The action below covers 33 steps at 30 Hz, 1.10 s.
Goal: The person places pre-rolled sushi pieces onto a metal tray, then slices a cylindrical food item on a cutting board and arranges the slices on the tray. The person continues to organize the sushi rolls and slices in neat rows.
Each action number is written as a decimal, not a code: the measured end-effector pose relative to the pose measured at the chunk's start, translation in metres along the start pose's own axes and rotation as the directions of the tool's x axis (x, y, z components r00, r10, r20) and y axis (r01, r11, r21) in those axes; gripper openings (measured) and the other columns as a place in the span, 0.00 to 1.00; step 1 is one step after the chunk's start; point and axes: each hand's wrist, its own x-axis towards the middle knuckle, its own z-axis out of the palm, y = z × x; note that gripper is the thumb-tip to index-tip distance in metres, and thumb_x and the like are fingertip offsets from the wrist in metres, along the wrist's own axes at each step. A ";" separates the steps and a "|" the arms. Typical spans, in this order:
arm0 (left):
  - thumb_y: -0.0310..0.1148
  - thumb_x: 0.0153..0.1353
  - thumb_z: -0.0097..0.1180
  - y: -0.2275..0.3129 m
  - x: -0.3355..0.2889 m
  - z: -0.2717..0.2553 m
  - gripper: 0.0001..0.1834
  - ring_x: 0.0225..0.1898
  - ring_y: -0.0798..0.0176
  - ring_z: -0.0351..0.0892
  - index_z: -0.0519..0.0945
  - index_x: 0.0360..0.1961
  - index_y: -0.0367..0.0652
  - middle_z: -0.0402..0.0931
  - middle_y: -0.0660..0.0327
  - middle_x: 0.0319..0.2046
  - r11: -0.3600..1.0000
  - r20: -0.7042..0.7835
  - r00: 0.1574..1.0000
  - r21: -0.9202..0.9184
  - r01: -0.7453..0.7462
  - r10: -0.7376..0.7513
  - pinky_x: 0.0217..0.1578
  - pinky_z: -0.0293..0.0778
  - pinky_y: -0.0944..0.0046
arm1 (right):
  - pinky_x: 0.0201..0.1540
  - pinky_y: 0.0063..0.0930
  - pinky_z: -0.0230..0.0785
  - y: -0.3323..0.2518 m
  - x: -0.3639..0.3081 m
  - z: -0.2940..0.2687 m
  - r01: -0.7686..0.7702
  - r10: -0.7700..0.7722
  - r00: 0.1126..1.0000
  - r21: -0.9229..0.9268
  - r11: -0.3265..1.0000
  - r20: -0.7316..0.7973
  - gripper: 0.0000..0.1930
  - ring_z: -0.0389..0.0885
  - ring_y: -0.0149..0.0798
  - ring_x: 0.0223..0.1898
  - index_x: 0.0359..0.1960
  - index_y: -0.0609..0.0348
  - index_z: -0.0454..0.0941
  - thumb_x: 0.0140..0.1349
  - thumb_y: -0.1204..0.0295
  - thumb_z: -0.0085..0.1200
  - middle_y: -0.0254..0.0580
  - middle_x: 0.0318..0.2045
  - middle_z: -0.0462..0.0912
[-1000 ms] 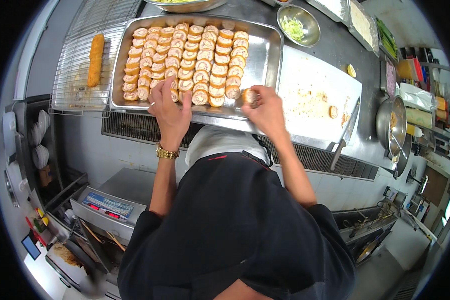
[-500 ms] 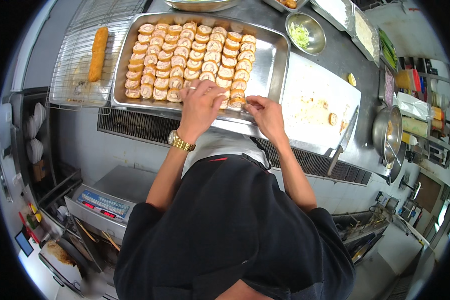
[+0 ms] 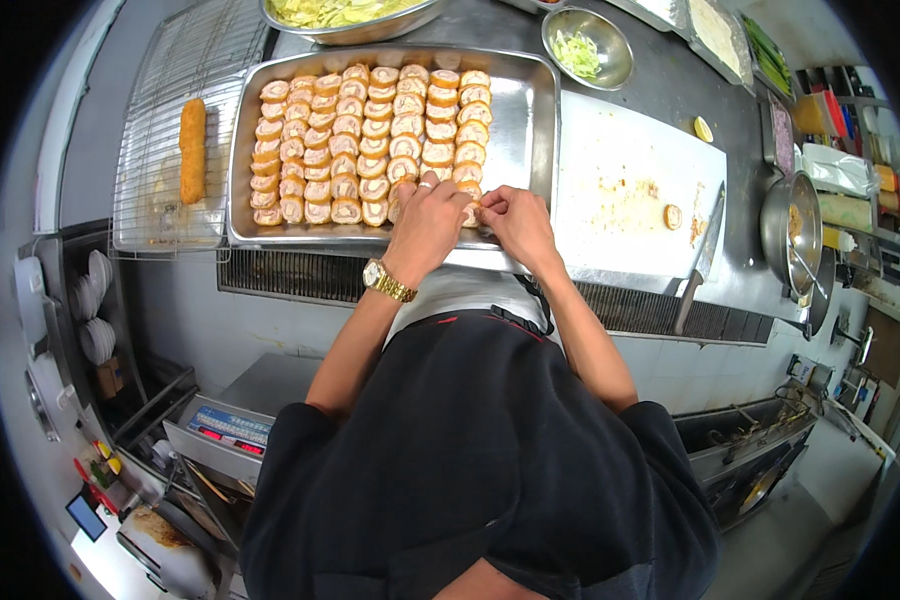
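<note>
Head view, looking down: the person in the black top is bent over a wide, shallow, rectangular steel tray [image 3: 523, 130]. Inside it stand rows of round, golden-edged slices with pale spiral fillings [image 3: 407, 125], overlapping one another from the far side to the near rim and filling the left and middle.

The left hand [image 3: 432, 213], a gold-coloured metal watch [image 3: 390, 281] on its wrist, arches its bent fingers over the near ends of the right-hand rows. The right hand [image 3: 515, 222] has thumb and fingertips drawn narrowly together at the near end of the rightmost row, by its last slice. From here I can't tell whether either one grips anything.

Just right of the tray, a white rectangular cutting board [image 3: 615, 140] carries crumbs and one lone slice; a long-bladed knife [image 3: 709, 235] lies along its right edge. To the left, a long golden-brown roll [image 3: 192, 150] rests on a silvery wire rack [image 3: 150, 165].
</note>
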 end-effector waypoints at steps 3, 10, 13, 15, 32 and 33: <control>0.31 0.65 0.68 0.004 0.001 -0.005 0.09 0.56 0.50 0.79 0.90 0.46 0.47 0.85 0.59 0.46 1.000 0.034 0.999 0.024 0.014 -0.015 0.54 0.66 0.44 | 0.46 0.41 0.84 -0.002 -0.006 0.001 0.062 -0.058 0.998 0.101 0.993 -0.037 0.12 0.94 0.51 0.38 0.47 0.69 0.90 0.69 0.72 0.67 0.55 0.36 0.94; 0.35 0.64 0.73 0.015 0.013 -0.005 0.13 0.53 0.53 0.81 0.90 0.49 0.49 0.86 0.63 0.46 0.995 -0.169 0.986 0.095 0.016 0.001 0.53 0.66 0.46 | 0.48 0.37 0.85 0.074 -0.024 -0.123 0.017 -0.073 0.809 -0.100 0.995 -0.583 0.13 0.95 0.45 0.41 0.55 0.59 0.91 0.72 0.72 0.67 0.53 0.43 0.95; 0.37 0.67 0.73 0.011 0.017 -0.008 0.11 0.52 0.53 0.81 0.91 0.49 0.50 0.86 0.64 0.45 0.998 -0.129 0.991 0.048 0.048 -0.042 0.52 0.66 0.47 | 0.61 0.54 0.80 0.147 -0.023 -0.195 -0.393 0.034 0.785 -0.456 0.798 -0.618 0.29 0.89 0.63 0.54 0.68 0.60 0.83 0.65 0.68 0.72 0.65 0.51 0.89; 0.38 0.69 0.73 0.007 0.014 -0.014 0.10 0.51 0.54 0.82 0.91 0.49 0.50 0.86 0.64 0.44 0.995 -0.224 0.970 0.017 0.098 -0.092 0.51 0.65 0.49 | 0.61 0.54 0.80 0.183 -0.024 -0.211 -0.420 0.067 0.834 -0.552 0.721 -0.547 0.31 0.89 0.65 0.53 0.69 0.61 0.82 0.65 0.65 0.71 0.67 0.50 0.90; 0.36 0.72 0.71 0.006 -0.029 -0.035 0.12 0.49 0.58 0.83 0.89 0.54 0.51 0.85 0.65 0.44 0.906 -0.477 0.779 -0.102 0.411 -0.407 0.52 0.69 0.51 | 0.61 0.52 0.80 -0.017 0.006 -0.054 0.287 -0.181 0.923 -0.291 0.913 0.340 0.18 0.88 0.67 0.54 0.52 0.65 0.90 0.59 0.73 0.66 0.67 0.47 0.90; 0.36 0.72 0.71 0.007 -0.032 -0.037 0.12 0.50 0.57 0.83 0.89 0.54 0.51 0.85 0.64 0.46 0.899 -0.477 0.773 -0.098 0.427 -0.419 0.52 0.69 0.50 | 0.60 0.53 0.80 -0.019 0.013 -0.049 0.285 -0.132 0.912 -0.369 0.885 0.388 0.17 0.89 0.68 0.53 0.50 0.65 0.91 0.59 0.73 0.66 0.68 0.45 0.90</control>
